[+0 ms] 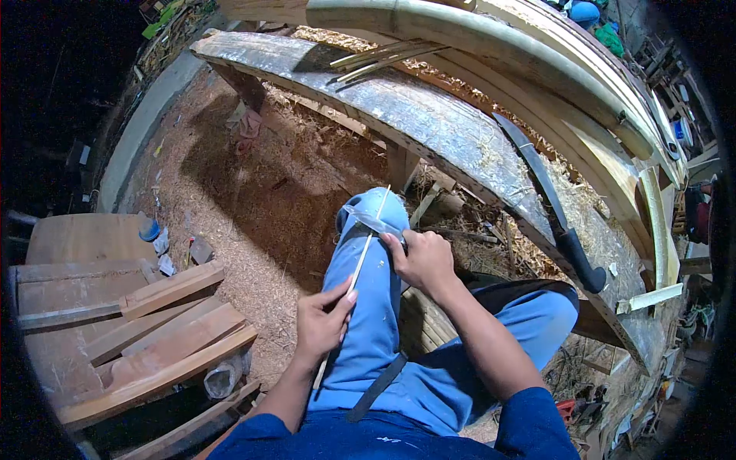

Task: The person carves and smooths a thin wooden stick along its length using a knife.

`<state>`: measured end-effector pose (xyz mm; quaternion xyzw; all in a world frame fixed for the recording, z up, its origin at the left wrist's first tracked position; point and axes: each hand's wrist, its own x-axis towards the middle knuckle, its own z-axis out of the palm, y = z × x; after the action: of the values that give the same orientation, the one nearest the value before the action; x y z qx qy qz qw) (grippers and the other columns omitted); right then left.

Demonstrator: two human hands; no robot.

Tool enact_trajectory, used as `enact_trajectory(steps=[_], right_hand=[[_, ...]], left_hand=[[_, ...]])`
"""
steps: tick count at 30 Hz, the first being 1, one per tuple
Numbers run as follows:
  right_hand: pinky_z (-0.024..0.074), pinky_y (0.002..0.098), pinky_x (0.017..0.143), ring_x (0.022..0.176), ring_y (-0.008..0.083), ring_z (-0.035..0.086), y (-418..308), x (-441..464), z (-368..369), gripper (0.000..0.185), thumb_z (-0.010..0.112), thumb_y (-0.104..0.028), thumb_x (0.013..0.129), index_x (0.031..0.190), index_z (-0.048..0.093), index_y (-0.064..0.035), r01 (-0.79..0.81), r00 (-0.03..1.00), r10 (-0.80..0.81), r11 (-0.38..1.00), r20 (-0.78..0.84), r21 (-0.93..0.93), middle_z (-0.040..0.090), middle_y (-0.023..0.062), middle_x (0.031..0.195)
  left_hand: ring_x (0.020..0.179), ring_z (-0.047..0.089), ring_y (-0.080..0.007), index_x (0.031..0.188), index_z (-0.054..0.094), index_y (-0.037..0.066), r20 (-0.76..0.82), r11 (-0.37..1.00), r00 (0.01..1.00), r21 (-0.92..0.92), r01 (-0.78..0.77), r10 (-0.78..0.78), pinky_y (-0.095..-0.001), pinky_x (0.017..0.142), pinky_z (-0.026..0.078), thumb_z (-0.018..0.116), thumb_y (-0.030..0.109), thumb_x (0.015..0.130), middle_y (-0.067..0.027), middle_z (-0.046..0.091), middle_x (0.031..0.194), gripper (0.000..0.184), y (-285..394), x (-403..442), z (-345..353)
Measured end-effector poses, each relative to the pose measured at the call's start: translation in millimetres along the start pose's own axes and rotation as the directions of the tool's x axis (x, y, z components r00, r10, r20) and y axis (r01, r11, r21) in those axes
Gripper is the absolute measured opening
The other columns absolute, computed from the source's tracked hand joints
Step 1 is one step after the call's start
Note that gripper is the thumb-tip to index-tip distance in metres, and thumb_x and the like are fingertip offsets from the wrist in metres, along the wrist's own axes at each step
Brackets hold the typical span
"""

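Note:
A thin pale strip of wood or bamboo runs slantwise along my thigh toward the knee. Its lower part is pinched between the thumb and fingers of my left hand. My right hand is closed round the handle of a knife; the handle is mostly hidden in the palm. The knife's blade points left across the strip, just below my raised knee. Blade and strip cross and look to be touching there.
A long worn bench curves across the right, bearing a machete with a black handle and several thin strips. Behind it lies a thick bamboo pole. Wood boards are stacked at left. Shavings cover the ground.

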<state>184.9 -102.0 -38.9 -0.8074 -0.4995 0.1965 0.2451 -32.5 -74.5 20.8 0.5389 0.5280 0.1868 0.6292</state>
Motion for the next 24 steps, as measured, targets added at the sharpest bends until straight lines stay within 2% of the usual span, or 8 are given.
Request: enact_trajectory(steps=[3, 5, 9, 15, 17, 20, 21, 24], right_hand=[[0.0560, 0.0535, 0.066, 0.072, 0.0439, 0.069, 0.8, 2.8, -0.8, 0.064, 0.049, -0.059, 0.096, 0.078, 0.070, -0.0012, -0.016, 1.000, 0.016, 1.000, 0.009, 0.005, 0.067, 0.0275, 0.072], [0.0560, 0.0535, 0.066, 0.071, 0.0439, 0.069, 0.4, 3.0, -2.5, 0.064, 0.049, -0.059, 0.096, 0.078, 0.071, -0.0013, -0.015, 1.000, 0.015, 1.000, 0.007, 0.009, 0.067, 0.0274, 0.071], [0.0555, 0.0531, 0.064, 0.068, 0.0441, 0.068, -5.6, 2.9, -2.5, 0.060, 0.053, -0.055, 0.096, 0.075, 0.070, -0.0019, -0.009, 1.000, 0.010, 1.000, -0.022, 0.026, 0.065, 0.0274, 0.069], [0.0555, 0.0529, 0.063, 0.067, 0.0439, 0.068, -4.2, -1.0, 3.8, 0.059, 0.053, -0.054, 0.096, 0.074, 0.071, -0.0024, 0.056, 0.998, -0.054, 0.997, -0.043, 0.046, 0.065, 0.0268, 0.067], [0.0567, 0.0527, 0.064, 0.068, 0.0435, 0.069, -5.1, -3.5, -1.7, 0.063, 0.050, -0.057, 0.097, 0.075, 0.072, -0.0023, 0.052, 0.999, -0.052, 0.995, -0.005, 0.088, 0.065, 0.0271, 0.067], [0.0568, 0.0525, 0.065, 0.069, 0.0433, 0.069, -0.4, -3.6, -3.4, 0.062, 0.051, -0.057, 0.097, 0.077, 0.073, -0.0027, 0.018, 1.000, -0.020, 0.997, 0.024, 0.078, 0.066, 0.0278, 0.068], [0.0568, 0.0525, 0.065, 0.069, 0.0433, 0.069, 0.7, -4.1, -3.9, 0.062, 0.051, -0.057, 0.097, 0.077, 0.073, -0.0027, 0.013, 1.000, -0.015, 0.997, 0.026, 0.079, 0.066, 0.0278, 0.068], [0.0569, 0.0527, 0.066, 0.070, 0.0438, 0.069, 3.8, -3.6, -3.1, 0.061, 0.052, -0.057, 0.096, 0.079, 0.074, -0.0029, 0.012, 0.999, -0.013, 0.999, 0.033, 0.037, 0.066, 0.0285, 0.070]], left_hand=[[0.047, 0.047, -0.0025, 0.121, 0.071, 0.003, 0.035, 0.997, 0.999, 0.069, -0.032, 0.030, -0.0210, 0.041, 0.036, 0.070, 0.011, 0.094, 0.0024, 0.059, 0.062, 0.027, -11.3, -24.1, -23.4], [0.045, 0.047, -0.0030, 0.120, 0.072, 0.002, 0.020, 0.998, 0.999, 0.029, 0.049, -0.050, -0.0210, 0.040, 0.035, 0.070, 0.010, 0.095, 0.0013, 0.060, 0.063, 0.026, -15.3, -39.3, -36.1], [0.042, 0.047, -0.0038, 0.121, 0.071, 0.002, 0.015, 0.998, 0.998, 0.019, 0.062, -0.063, -0.0212, 0.038, 0.035, 0.069, 0.010, 0.095, 0.0004, 0.060, 0.063, 0.027, -20.4, -36.8, -40.4], [0.042, 0.047, -0.0057, 0.131, 0.063, 0.000, 0.090, 0.998, 0.994, -0.019, -0.054, 0.055, -0.0228, 0.037, 0.036, 0.064, 0.012, 0.098, -0.0005, 0.059, 0.064, 0.035, 17.3, 17.8, 20.0], [0.043, 0.047, -0.0053, 0.133, 0.062, 0.000, 0.087, 0.990, 0.991, 0.083, -0.110, 0.103, -0.0231, 0.038, 0.036, 0.062, 0.012, 0.099, -0.0004, 0.059, 0.065, 0.036, 25.9, 35.8, 33.6], [0.046, 0.050, -0.0039, 0.131, 0.064, 0.003, 0.073, 0.988, 0.991, 0.092, -0.122, 0.115, -0.0236, 0.042, 0.040, 0.064, 0.011, 0.097, 0.0006, 0.059, 0.062, 0.035, 15.8, 49.0, 36.7], [0.044, 0.046, -0.0046, 0.130, 0.064, 0.000, 0.077, 0.980, 0.983, 0.095, -0.175, 0.168, -0.0222, 0.039, 0.036, 0.063, 0.013, 0.099, 0.0008, 0.059, 0.064, 0.034, 12.3, 47.9, 35.5], [0.044, 0.046, -0.0042, 0.128, 0.066, 0.000, 0.101, 0.997, 0.994, 0.067, -0.048, 0.041, -0.0214, 0.040, 0.035, 0.063, 0.013, 0.099, 0.0022, 0.058, 0.063, 0.032, 10.3, 37.5, 22.3]])
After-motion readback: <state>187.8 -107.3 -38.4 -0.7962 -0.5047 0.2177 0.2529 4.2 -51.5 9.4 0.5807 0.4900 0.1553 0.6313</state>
